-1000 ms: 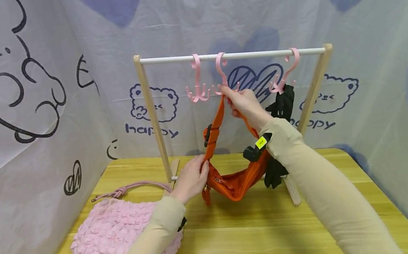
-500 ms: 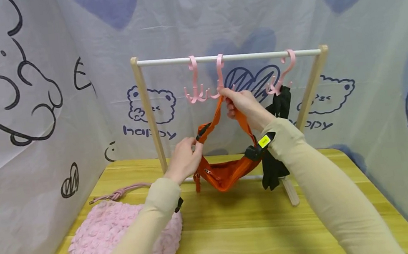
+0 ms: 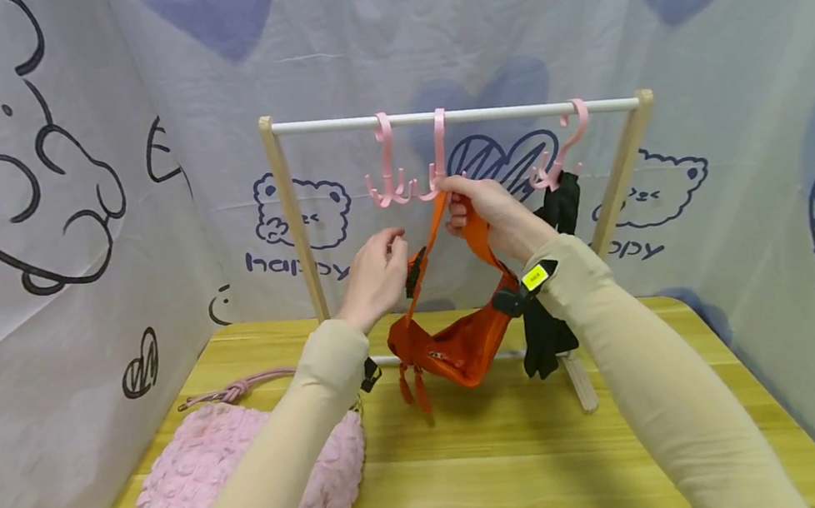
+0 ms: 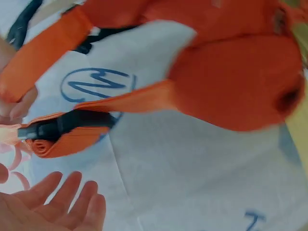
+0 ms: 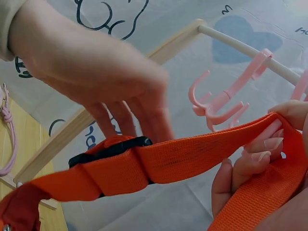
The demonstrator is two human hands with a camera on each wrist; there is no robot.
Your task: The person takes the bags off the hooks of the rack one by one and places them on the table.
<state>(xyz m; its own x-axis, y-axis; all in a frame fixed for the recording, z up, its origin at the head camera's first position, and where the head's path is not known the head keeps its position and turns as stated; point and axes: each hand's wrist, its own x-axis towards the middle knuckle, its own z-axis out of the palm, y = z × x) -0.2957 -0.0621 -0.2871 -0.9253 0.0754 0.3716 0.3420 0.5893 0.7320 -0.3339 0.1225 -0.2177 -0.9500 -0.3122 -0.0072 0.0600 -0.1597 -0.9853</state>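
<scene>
An orange waist bag [image 3: 464,356] hangs by its strap [image 5: 178,159] from my right hand [image 3: 497,214]. That hand pinches the top of the strap loop right at the prongs of the middle pink hook [image 3: 439,141]; its fingertips hide whether the strap is on a prong. My left hand [image 3: 378,278] is raised beside the strap's black buckle [image 4: 72,122]. In the left wrist view its fingers [image 4: 86,199] are spread and apart from the strap. Two zipper pulls dangle at the bag's left end.
A white rail [image 3: 512,111] on wooden posts carries the hooks. Another pink hook [image 3: 387,164] hangs to the left. A black glove-like item [image 3: 549,342] hangs from the right hook [image 3: 575,134]. A pink puffy bag [image 3: 205,461] lies on the wooden table [image 3: 479,480] at left.
My left hand has let go of the bag's left side and risen along the strap. The bag's left end has swung free. The right hand keeps its hold at the hook.
</scene>
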